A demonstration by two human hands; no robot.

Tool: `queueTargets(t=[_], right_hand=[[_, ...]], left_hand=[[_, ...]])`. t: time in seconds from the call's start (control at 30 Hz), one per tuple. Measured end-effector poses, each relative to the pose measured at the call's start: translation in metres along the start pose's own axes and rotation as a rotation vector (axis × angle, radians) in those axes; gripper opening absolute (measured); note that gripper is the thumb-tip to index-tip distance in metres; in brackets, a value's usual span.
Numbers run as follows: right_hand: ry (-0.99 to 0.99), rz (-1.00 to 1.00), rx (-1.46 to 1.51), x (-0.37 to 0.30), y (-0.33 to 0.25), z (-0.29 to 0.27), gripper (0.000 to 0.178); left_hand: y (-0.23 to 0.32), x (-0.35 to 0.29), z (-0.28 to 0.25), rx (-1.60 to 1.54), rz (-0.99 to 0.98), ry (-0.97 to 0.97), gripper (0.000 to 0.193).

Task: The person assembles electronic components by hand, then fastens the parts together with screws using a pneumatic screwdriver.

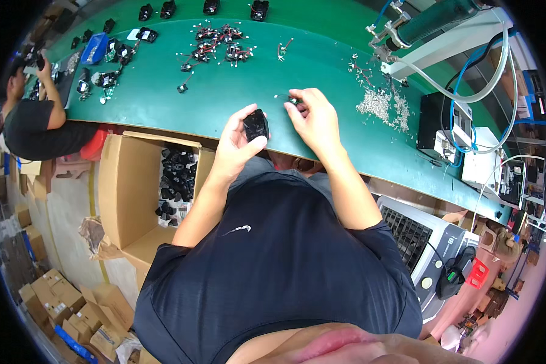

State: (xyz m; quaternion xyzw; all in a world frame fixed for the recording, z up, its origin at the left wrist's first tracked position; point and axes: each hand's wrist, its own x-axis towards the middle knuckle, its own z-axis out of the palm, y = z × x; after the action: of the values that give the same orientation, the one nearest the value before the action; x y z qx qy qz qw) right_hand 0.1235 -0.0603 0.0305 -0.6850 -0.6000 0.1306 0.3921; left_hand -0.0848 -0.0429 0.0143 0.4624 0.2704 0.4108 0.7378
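Note:
My left hand (234, 145) is closed round a glossy black plastic housing (256, 125), held above the front edge of the green table (224, 97). To its right, my right hand (316, 121) pinches a small dark part with thin wires (293, 101) between thumb and fingers; its exact kind is too small to tell. The two held things are apart. Beyond my hands lies a cluster of small wired parts (218, 43) with red and black leads and white ends. One loose wired piece (283, 50) sits to the right of that cluster.
A pile of small pale pieces (376, 104) lies right, under a bench press (431, 24). An open carton (127, 182) of black parts stands at my left. Black housings (259, 10) line the far side. A co-worker (36, 121) sits far left near a blue tray (94, 48).

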Motion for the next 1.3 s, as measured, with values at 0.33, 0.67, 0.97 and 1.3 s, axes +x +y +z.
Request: queueTargets(t=[0.33,0.67,0.97,1.3], right_hand=[[0.092,0.123,0.079,-0.008,0.0,-0.023,0.026],[0.323,-0.24,0.027,-0.005,0.006,-0.009,0.032],[0.174,-0.044,-0.25,-0.067,0.016,-0.023,0.048],[-0.22,-0.202,-0.025,-0.057,0.024,-0.083,0.031]], left_hand=[[-0.002,0.005,0.001,0.038,-0.005,-0.004,0.074],[-0.001,0.0,0.0,0.046,-0.016,-0.009,0.073],[0.002,-0.003,0.0,0.078,-0.023,-0.002,0.074],[0.003,0.004,0.004,0.133,-0.039,-0.045,0.075]])
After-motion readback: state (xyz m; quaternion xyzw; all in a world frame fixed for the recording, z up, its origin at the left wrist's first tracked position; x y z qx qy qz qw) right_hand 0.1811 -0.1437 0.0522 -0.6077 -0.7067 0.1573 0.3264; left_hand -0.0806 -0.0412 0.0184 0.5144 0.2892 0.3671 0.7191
